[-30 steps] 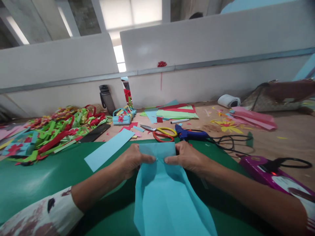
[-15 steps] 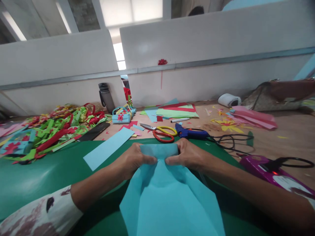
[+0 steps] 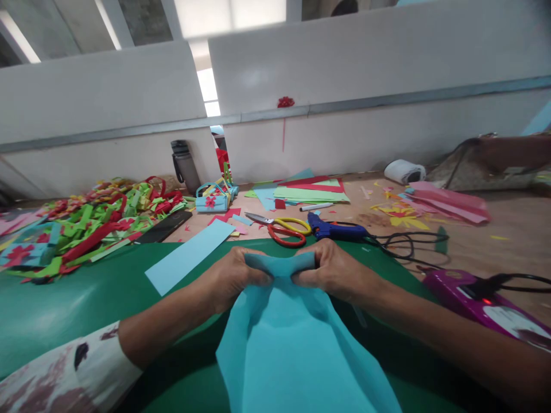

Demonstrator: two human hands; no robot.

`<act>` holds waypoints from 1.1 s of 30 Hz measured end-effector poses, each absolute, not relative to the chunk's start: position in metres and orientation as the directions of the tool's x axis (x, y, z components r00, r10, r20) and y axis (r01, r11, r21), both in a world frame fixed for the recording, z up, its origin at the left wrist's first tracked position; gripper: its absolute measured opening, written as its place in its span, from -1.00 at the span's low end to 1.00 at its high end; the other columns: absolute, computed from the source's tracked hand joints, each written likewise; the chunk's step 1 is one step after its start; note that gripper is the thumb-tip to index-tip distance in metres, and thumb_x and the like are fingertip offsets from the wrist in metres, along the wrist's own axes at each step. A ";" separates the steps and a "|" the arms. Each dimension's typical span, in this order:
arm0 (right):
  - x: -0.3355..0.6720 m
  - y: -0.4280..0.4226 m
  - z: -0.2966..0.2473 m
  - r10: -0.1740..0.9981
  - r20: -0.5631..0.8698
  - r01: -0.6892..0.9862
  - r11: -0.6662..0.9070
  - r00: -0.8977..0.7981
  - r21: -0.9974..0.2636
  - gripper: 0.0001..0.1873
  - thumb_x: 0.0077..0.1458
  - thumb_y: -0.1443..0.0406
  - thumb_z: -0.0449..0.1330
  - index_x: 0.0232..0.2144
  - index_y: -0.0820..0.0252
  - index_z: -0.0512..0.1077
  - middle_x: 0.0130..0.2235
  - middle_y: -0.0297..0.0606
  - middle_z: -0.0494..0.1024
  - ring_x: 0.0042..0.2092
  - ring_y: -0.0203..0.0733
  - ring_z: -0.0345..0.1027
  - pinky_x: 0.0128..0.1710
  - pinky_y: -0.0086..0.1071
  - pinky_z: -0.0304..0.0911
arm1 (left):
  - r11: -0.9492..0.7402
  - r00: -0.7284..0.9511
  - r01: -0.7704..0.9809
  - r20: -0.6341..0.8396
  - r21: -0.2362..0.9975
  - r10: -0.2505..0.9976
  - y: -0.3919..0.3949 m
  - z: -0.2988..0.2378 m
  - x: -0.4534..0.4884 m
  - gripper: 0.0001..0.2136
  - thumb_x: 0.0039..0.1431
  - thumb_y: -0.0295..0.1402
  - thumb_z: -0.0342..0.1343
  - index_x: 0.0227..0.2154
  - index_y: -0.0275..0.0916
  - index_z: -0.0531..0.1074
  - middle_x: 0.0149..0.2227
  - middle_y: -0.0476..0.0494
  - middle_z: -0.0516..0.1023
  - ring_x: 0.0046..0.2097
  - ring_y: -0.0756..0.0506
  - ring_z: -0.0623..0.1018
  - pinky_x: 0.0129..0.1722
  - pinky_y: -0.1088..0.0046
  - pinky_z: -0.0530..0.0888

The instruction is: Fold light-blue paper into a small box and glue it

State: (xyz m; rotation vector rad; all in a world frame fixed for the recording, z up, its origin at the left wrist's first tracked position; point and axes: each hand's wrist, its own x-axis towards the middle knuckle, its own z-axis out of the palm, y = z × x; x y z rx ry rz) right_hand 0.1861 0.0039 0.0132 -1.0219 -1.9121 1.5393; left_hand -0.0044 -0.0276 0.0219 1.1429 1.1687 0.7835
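Observation:
A large sheet of blue paper (image 3: 297, 344) hangs toward me, its far edge folded over into a narrow band. My left hand (image 3: 243, 272) pinches the left end of that fold, thumb on top. At the right end, my right hand (image 3: 325, 267) grips the fold in the same way. Between the two thumbs the band bows slightly, and the sheet below is creased. The fingers under the paper are hidden. Just beyond the hands lie scissors (image 3: 288, 229) with red and yellow handles and a blue glue gun (image 3: 338, 229). A cut blue paper strip (image 3: 189, 255) rests left of my left hand.
A green mat (image 3: 86, 310) covers the near table. Paper scraps (image 3: 99, 223) heap at left beside a phone (image 3: 166, 226) and a bottle (image 3: 185, 166). Coloured sheets (image 3: 314, 192) lie at the back. A purple power strip (image 3: 482, 304) with black cables sits right, near a handbag (image 3: 495, 163).
The folded band bows more in the middle and the sheet's lower part has shifted slightly right. Both hands keep their hold on the fold. The view has tilted down a little.

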 end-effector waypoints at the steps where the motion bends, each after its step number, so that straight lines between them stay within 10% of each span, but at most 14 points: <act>1: 0.187 0.004 0.013 0.788 -0.084 0.252 0.092 -0.610 -0.963 -0.92 -0.24 0.37 0.16 -0.66 0.27 0.32 -0.66 -0.49 0.19 -0.61 -0.44 0.01 -0.64 -0.52 -0.06 | 0.279 0.252 0.073 -0.288 0.958 0.924 -0.027 0.022 -0.005 -0.89 -0.24 -0.57 0.18 -0.56 -0.29 0.50 -0.60 0.06 0.50 -0.53 0.00 0.45 -0.48 0.53 0.39; 19: 0.190 0.002 0.016 0.772 -0.042 0.305 0.200 -0.634 -0.931 -0.85 -0.16 0.40 0.11 -0.69 0.24 0.26 -0.65 -0.50 0.08 -0.58 -0.44 -0.10 -0.63 -0.49 -0.16 | 0.208 0.239 0.043 -0.212 0.977 0.947 -0.028 0.022 -0.005 -0.84 -0.24 -0.59 0.20 -0.53 -0.27 0.56 -0.60 0.05 0.52 -0.52 0.02 0.45 -0.47 0.55 0.37; 33: 0.189 -0.007 0.016 0.775 -0.089 0.145 0.003 -0.625 -0.989 -0.72 -0.17 0.44 0.11 -0.39 0.23 0.57 -0.51 -0.35 0.52 -0.53 -0.35 0.28 -0.53 -0.48 0.20 | 0.255 0.162 0.081 -0.265 0.964 0.951 -0.028 0.024 -0.003 -0.92 -0.24 -0.54 0.22 -0.60 -0.26 0.54 -0.65 0.00 0.51 -0.58 -0.01 0.44 -0.52 0.49 0.38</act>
